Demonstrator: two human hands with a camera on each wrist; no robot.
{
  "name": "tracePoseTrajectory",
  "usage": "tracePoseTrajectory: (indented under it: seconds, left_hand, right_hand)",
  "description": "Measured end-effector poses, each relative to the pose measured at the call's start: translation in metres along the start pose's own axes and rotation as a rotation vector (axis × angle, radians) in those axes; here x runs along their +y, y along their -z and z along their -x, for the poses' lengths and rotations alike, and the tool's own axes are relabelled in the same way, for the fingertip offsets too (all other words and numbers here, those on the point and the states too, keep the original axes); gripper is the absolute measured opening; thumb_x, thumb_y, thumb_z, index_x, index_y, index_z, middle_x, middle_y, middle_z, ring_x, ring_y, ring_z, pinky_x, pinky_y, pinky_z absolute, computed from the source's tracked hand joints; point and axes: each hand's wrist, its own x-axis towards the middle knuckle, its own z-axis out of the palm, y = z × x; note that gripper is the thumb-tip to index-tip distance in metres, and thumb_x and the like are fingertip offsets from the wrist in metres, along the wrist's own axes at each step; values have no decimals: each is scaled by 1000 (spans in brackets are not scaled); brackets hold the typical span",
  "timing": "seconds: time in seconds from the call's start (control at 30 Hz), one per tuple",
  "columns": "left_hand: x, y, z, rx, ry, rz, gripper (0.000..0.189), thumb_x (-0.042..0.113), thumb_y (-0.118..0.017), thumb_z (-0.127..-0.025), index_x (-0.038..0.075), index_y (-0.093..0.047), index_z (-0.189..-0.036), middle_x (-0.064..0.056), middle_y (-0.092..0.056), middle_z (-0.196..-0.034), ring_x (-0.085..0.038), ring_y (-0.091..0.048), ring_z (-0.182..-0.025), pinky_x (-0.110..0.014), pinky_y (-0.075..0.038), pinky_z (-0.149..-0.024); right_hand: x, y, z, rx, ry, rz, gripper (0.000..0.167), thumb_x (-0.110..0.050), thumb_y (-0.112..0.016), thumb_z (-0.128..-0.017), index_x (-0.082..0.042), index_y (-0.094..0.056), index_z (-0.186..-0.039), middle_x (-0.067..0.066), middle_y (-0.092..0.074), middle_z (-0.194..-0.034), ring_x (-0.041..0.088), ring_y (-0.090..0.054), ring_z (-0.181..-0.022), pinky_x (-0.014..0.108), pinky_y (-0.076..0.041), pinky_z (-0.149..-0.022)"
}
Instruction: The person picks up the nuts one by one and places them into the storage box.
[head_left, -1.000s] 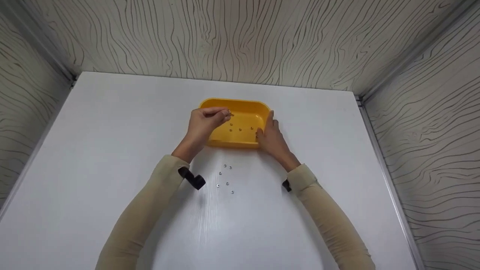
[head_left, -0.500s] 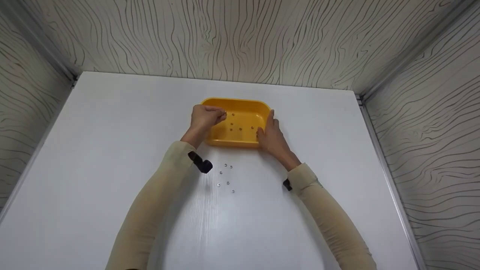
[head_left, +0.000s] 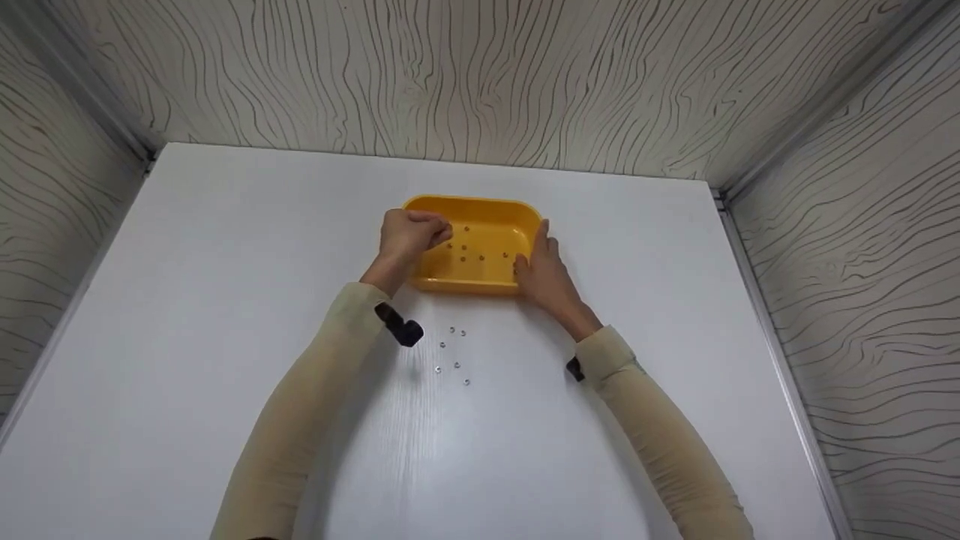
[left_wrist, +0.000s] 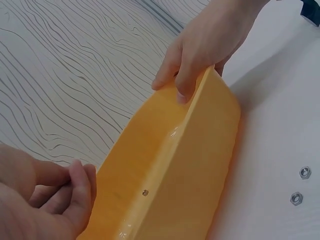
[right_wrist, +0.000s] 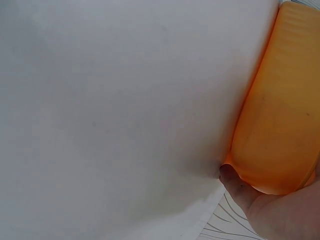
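Observation:
A yellow plastic tray stands on the white table with several small metal nuts in it. My left hand is over the tray's left side, fingers curled and fingertips together. In the left wrist view no nut shows between the left fingertips, and a nut lies inside the tray. My right hand grips the tray's right wall, the thumb inside and the other fingers outside. The right wrist view shows one finger against the tray's outer side.
Several more nuts lie scattered on the white table in front of the tray. A wood-patterned wall rises behind the table, with another at each side. Dark wrist cameras sit at the sleeves.
My left hand has moved slightly forward and left. The nut it pinched has been let go, and one more nut shows in the tray below the fingertips. The right hand stays put.

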Motion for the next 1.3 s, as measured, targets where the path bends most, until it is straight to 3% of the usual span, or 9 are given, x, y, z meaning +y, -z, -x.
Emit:
tracePoseTrajectory:
  seconds: [0.3,0.53,0.83,1.0,1.13,1.3]
  left_hand:
    - [-2,7,15,-65,-80,-7,23,11,-69,-101,-2,-76,-119,-14,-76,-112,-15,-76,-94,-25,-62,-90]
    - [-7,14,37,-145,-201,-131,21,14,-69,-102,2,-78,-116,-14,-77,-109,-18,-77,-94,-24,-63,-85]
    - [-29,21,71,-246,-451,-521,18,13,-70,-100,6,-80,-113,-9,-78,-99,-17,-70,-79,-26,-61,-71]
    - [-48,28,87,-301,-583,-689,14,9,-70,-99,8,-81,-107,-4,-76,-89,-13,-64,-76,-27,-57,-72]
    - [-66,32,98,-341,-641,-815,14,8,-70,-98,8,-82,-106,-3,-79,-92,-11,-65,-79,-29,-58,-75]
    - [-90,34,109,-350,-701,-1005,17,10,-72,-97,6,-82,-110,-7,-82,-102,-20,-75,-90,-38,-62,-83]
  right_hand:
    - [0,0,1,0,6,-4,84,-30,-45,-110,-7,12,-167,28,-25,-166,32,-53,-120,51,-47,-115]
    - [1,0,1,6,10,-25,85,-29,-46,-110,-7,14,-167,29,-26,-164,31,-52,-119,48,-47,-110]
    - [-1,0,0,-1,-4,-20,84,-30,-45,-110,-8,13,-167,27,-28,-164,30,-53,-117,45,-48,-105]
    - [-1,0,0,-6,-12,-23,85,-31,-45,-110,-8,13,-167,27,-28,-164,31,-53,-117,46,-48,-108]
    - [-1,0,0,-3,-17,-8,84,-31,-45,-110,-9,13,-167,27,-28,-165,31,-53,-118,48,-48,-111]
    - [-1,-1,-1,-3,-23,-11,85,-32,-45,-110,-10,13,-168,25,-27,-166,31,-52,-119,48,-47,-114]
